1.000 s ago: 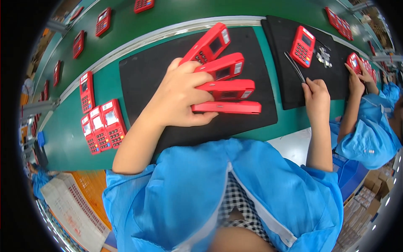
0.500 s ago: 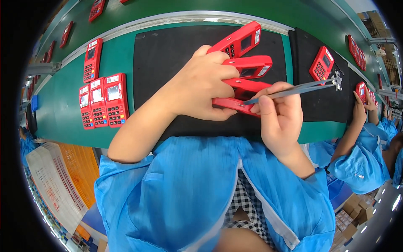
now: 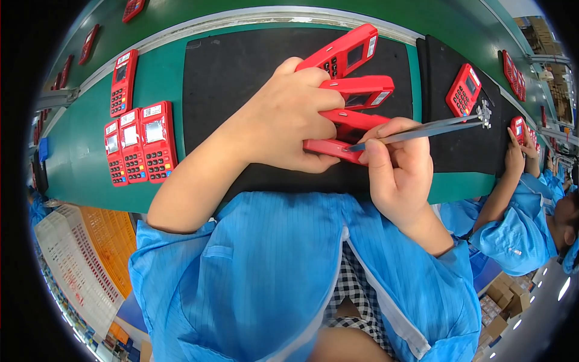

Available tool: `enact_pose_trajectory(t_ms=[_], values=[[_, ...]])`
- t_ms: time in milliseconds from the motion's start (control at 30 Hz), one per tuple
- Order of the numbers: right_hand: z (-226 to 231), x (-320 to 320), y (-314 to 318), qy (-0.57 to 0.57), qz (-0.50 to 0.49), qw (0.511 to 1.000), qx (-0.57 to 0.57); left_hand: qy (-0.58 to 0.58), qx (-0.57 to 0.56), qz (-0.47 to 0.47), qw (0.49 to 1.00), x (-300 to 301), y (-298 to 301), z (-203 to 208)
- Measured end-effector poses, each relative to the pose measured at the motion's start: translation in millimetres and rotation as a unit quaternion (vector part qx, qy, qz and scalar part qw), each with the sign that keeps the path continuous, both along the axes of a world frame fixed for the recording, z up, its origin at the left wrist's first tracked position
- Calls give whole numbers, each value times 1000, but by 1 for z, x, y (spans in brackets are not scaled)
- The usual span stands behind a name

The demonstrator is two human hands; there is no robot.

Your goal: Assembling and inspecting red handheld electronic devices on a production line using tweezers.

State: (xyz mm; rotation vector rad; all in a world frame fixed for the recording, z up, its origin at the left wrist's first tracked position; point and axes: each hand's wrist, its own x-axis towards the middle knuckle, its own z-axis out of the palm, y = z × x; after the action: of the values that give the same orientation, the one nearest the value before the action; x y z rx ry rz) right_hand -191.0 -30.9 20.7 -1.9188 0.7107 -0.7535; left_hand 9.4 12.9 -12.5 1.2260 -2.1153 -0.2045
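Left hand (image 3: pixel 295 117): clenched on four red keypad terminals (image 3: pixel 356 84), fanned apart between the fingers, their far ends pointing right, above a black mat (image 3: pixel 235 60); the uppermost tilts up to the right, and the lowest terminal (image 3: pixel 330 148) presents its narrow side. Right hand (image 3: pixel 401 175): pinching one pair of grey tweezers (image 3: pixel 431 129) between thumb and fingers, points directed left, tips at the side of the lowest terminal; whether they touch cannot be told. Left of the mat, on a green worktop (image 3: pixel 78 160): three red terminals (image 3: pixel 158 136), face up, side by side, and one single red terminal (image 3: pixel 123 81) just beyond them. Right, on a second dark mat (image 3: pixel 449 148): one red terminal (image 3: pixel 463 90), face up and aslant, with a scatter of small pale pieces (image 3: pixel 485 110) near it, partly behind the rear end of the tweezers in this view. Far side, beyond a pale rail (image 3: pixel 241 18): a green surface (image 3: pixel 211 7) bearing further red terminals (image 3: pixel 88 44). Far right: a co-worker's hand (image 3: pixel 515 160) at a red terminal (image 3: pixel 517 130). Lower left: one white perforated crate (image 3: pixel 75 247) beside an orange one.
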Motion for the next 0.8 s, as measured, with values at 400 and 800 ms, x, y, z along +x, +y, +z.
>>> enact_pose_trajectory(t_ms=[400, 800], values=[[13, 7, -29, -72, 74, 991, 86, 22, -15, -4, 1000, -1, 1, -5], [-3, 24, -36, 17, 76, 996, -45, 24, -39, 13, 999, 0, -1, -6]])
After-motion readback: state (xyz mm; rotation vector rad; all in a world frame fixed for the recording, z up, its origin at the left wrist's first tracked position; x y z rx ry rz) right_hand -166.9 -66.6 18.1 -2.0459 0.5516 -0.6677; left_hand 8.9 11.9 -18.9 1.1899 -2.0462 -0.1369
